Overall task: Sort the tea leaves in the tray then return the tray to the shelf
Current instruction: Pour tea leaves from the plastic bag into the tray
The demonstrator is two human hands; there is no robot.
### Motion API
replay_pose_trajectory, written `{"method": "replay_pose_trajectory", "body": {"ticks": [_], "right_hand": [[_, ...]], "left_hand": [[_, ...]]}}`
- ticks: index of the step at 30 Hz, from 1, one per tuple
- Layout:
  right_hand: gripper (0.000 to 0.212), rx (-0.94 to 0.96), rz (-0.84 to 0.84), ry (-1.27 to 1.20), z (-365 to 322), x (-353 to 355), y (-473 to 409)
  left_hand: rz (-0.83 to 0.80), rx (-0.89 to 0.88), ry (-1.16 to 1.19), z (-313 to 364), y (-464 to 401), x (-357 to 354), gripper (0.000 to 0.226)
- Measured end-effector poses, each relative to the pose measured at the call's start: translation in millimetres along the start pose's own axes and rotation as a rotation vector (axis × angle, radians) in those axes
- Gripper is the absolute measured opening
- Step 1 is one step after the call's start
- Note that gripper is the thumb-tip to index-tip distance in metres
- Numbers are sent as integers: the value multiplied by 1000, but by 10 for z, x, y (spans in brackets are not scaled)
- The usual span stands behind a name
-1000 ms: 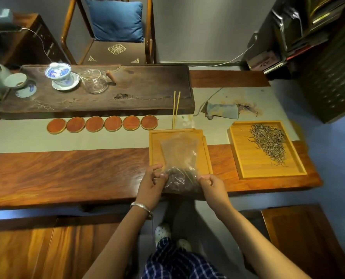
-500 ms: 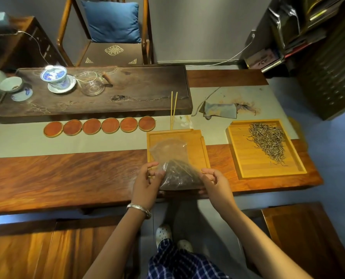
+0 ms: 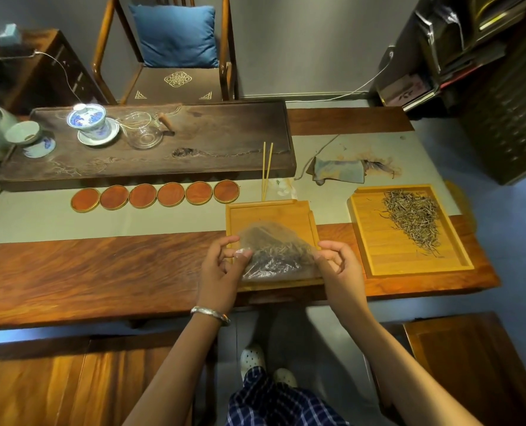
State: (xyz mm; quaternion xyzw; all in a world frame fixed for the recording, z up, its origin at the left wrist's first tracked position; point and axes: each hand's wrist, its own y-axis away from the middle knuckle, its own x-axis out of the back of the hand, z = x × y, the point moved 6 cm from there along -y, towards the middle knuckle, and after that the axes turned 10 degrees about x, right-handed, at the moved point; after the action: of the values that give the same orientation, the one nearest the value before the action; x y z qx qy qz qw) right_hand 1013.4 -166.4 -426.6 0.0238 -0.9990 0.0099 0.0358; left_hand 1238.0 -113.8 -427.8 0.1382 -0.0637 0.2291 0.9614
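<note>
While hands [image 3: 278,265] pinch the bag [image 3: 274,253], chopsticks [image 3: 266,170] just beyond tray [image 3: 267,210].

Bag [image 3: 275,252] lying over near tray [image 3: 270,210], pinched between left hand [image 3: 221,269] at nine o'clock and right hand [image 3: 338,265] at three. Second tray [image 3: 375,241] sitting at three o'clock, holding leaves [image 3: 413,218]. Coasters [image 3: 155,195] lining up at ten, sticks [image 3: 266,170] at twelve.

bare tabletop [image 3: 102,272] left, tea tray [image 3: 375,241] right

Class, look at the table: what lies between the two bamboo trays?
Head view: only bare table shows between the near tray and the tray with tea leaves.
</note>
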Motion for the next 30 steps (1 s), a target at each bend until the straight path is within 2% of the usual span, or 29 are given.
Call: {"method": "replay_pose_trajectory", "body": {"ticks": [4, 7, 12, 17, 22, 26, 30], "right_hand": [[14, 69, 20, 38, -106, 5, -41], [11, 62, 18, 55, -137, 7, -61], [19, -2, -13, 53, -102, 27, -82], [33, -5, 23, 6, -147, 64, -97], [32, 151, 37, 73, -364, 48, -127], [33, 183, 35, 140, -432, 39, -193], [30, 225, 10, 102, -485, 10, -226]], "left_hand": [[0, -6, 4, 59, -14, 4, 29], [-83, 54, 9, 61, -29, -36, 29], [-138, 75, 51, 51, -33, -27, 42], [-93, 82, 114, 56, -20, -7, 46], [-48, 77, 160, 130, -36, -6, 46], [6, 16, 109, 257, -33, 21, 42], [52, -34, 68, 377, -38, 58, 39]]}}
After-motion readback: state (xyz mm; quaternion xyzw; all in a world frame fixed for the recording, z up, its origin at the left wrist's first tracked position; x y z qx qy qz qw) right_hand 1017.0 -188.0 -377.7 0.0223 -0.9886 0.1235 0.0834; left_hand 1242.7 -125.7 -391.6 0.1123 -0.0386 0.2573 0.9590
